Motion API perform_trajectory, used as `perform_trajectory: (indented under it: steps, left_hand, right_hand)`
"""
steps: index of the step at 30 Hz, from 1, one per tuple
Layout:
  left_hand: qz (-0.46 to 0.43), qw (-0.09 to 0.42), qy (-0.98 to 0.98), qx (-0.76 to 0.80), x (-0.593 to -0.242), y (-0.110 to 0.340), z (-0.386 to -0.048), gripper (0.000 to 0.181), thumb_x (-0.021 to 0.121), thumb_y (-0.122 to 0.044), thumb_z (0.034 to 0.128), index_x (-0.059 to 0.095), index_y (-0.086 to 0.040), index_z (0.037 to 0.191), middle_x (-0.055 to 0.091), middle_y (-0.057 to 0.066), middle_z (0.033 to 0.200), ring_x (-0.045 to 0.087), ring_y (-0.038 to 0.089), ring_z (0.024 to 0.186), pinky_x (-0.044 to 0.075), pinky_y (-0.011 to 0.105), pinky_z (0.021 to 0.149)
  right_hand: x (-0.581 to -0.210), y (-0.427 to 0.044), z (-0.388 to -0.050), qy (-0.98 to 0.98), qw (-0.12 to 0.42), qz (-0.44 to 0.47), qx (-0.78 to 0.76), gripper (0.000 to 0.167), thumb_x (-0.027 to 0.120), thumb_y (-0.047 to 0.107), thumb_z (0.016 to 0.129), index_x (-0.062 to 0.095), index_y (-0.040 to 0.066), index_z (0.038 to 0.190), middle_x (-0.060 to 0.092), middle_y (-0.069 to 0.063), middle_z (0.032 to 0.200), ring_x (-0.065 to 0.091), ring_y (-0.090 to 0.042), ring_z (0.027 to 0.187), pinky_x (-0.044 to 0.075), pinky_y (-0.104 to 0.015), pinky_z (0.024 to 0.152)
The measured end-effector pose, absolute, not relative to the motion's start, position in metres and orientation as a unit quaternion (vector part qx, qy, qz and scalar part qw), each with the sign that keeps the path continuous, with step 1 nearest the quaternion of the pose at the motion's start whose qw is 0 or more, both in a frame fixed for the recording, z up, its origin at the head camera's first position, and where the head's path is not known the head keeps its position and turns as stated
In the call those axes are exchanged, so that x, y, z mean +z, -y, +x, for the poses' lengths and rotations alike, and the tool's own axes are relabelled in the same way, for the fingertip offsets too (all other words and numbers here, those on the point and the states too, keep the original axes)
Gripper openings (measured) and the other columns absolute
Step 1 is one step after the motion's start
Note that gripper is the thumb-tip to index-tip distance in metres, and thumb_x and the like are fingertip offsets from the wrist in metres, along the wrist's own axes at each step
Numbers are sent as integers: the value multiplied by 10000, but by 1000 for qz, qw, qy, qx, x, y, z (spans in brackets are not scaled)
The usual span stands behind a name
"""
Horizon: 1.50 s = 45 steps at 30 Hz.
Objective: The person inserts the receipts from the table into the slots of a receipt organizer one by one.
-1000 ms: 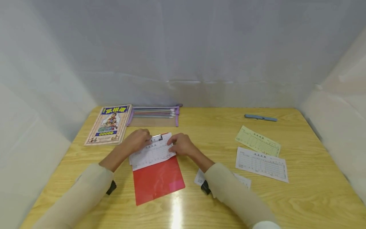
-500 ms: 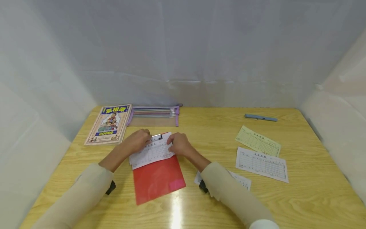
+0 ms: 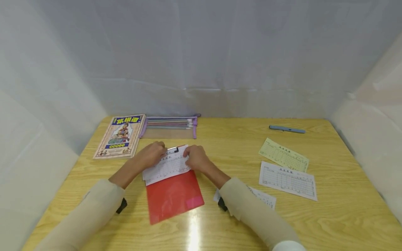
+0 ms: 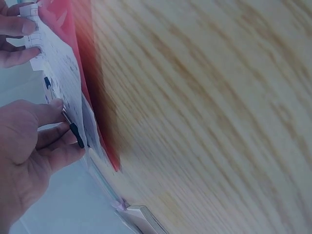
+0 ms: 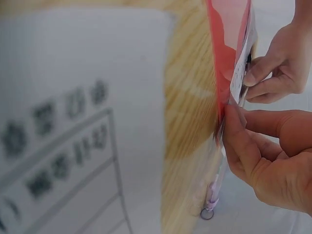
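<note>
A red clip folder [image 3: 174,200] lies slightly turned on the table, its metal clip [image 3: 172,149] with black ends at the far edge. White printed form slips [image 3: 168,169] cover its upper half, their top edge at the clip. My left hand [image 3: 153,154] grips the clip at its left part; in the left wrist view its thumb and fingers pinch the clip's bar [image 4: 73,129]. On the other side, my right hand [image 3: 197,158] pinches the right edge of the slips between thumb and fingers. Whether the clip's bar is raised is too small to tell.
Comic-style books [image 3: 117,137] and a purple-edged pencil pouch [image 3: 169,127] lie at the back left. To the right are a blue pen [image 3: 287,129], a yellow form [image 3: 282,155] and a white form [image 3: 289,179]. Another white form [image 3: 263,197] lies partly under the right sleeve.
My right hand has curled a little further over the slips' edge and its forearm has shifted slightly left. The slips' lower edge sits slightly higher. My left hand stays at the clip.
</note>
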<state>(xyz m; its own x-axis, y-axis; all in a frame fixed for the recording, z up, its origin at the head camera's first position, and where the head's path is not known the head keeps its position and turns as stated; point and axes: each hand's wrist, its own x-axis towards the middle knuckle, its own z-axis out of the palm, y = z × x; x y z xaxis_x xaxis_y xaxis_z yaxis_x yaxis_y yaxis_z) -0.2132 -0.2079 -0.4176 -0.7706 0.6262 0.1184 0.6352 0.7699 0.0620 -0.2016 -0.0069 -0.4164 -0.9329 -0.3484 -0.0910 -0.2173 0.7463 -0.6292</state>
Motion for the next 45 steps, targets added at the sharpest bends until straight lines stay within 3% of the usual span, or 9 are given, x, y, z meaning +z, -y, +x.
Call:
perform_trajectory:
  steps: [11,13,18,27,32,45]
  left_hand:
    - [-332,39,941,-47,-416,207,-212,87,652,-25,851,693,0,778,627,138,803,609,238,729,526,327,639]
    - [-331,41,942,-43,-416,207,-211,103,650,-26,852,682,-8,756,622,136,800,608,241,727,523,330,633]
    - [-332,48,941,-38,-416,207,-212,118,657,-32,845,666,-19,728,615,132,792,604,247,717,518,336,625]
    - [-335,53,940,-38,-416,207,-212,97,667,-30,837,674,-10,743,628,148,810,609,250,726,525,337,635]
    - [-325,48,944,-40,-415,206,-211,85,668,-46,843,692,2,777,635,154,829,612,252,743,532,344,651]
    - [-315,40,948,-29,-415,206,-210,83,684,-82,842,708,-5,825,655,166,887,647,289,823,548,375,716]
  right_hand:
    - [-415,12,-202,-935,79,-166,-304,285,609,-80,725,693,-5,987,709,-112,1001,622,-233,1007,511,-316,892]
    - [-415,12,-203,-934,79,-158,-309,283,614,-74,736,691,-4,999,709,-111,1011,616,-228,1015,512,-293,873]
    - [-416,14,-205,-929,88,-140,-330,281,615,-69,761,683,-17,1029,696,-126,1039,599,-228,987,505,-203,654]
    - [-420,16,-209,-937,62,-148,-310,309,594,-79,718,699,3,997,711,-109,1011,624,-229,981,526,-250,778]
    - [-416,15,-210,-946,60,-153,-280,274,607,-59,727,702,14,974,711,-102,992,639,-253,986,525,-334,850]
    - [-402,-35,-217,-936,74,-141,-314,253,702,73,805,673,13,1050,671,-142,1038,613,-265,987,517,-366,849]
